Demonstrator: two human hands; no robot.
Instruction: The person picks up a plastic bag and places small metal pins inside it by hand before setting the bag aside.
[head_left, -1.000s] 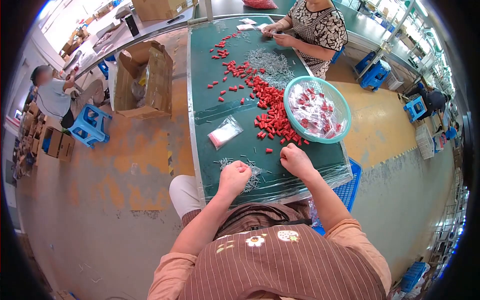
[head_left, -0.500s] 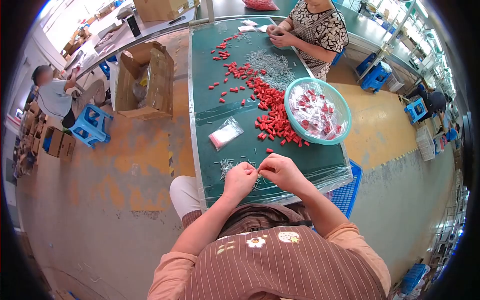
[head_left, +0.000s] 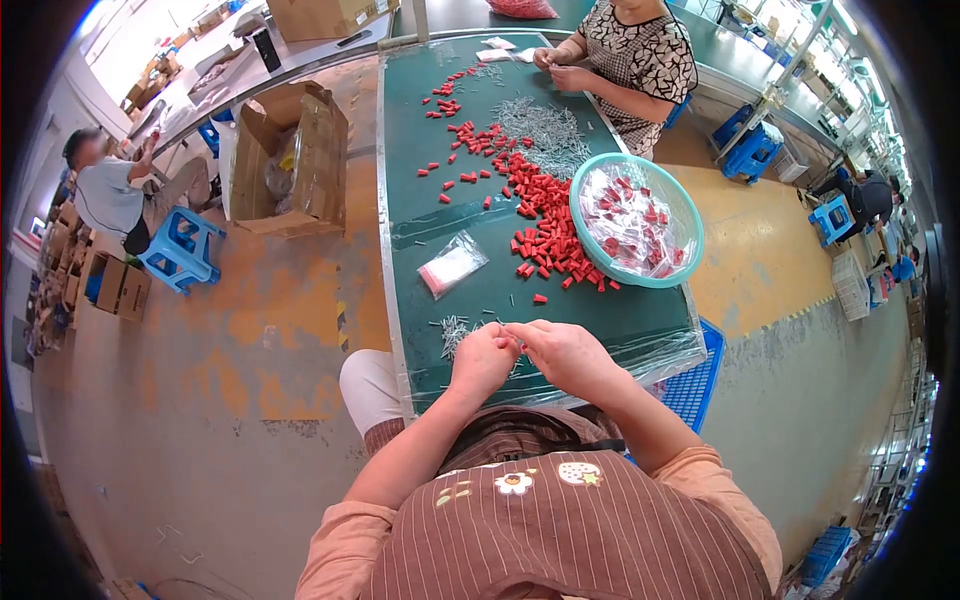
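Observation:
My left hand and my right hand meet at their fingertips over the near end of the green table. Both are closed in a pinch. Specks of red show between the fingers, but what they hold is too small to make out. Just beyond and left of my left hand lies a small pile of thin metal pins. A single red cap rests beyond my right hand. Farther off spreads a heap of red caps, beside a turquoise basket holding clear bags with red pieces inside.
A clear plastic packet lies on the table's left side. Beyond the caps is a larger pin pile. A co-worker works at the far right edge. A blue crate sits below the right edge, an open cardboard box to the left.
My right hand has turned and its fingers now reach over my left fingertips, where red shows. The co-worker's hands have moved slightly apart. The seated person at left has shifted a little.

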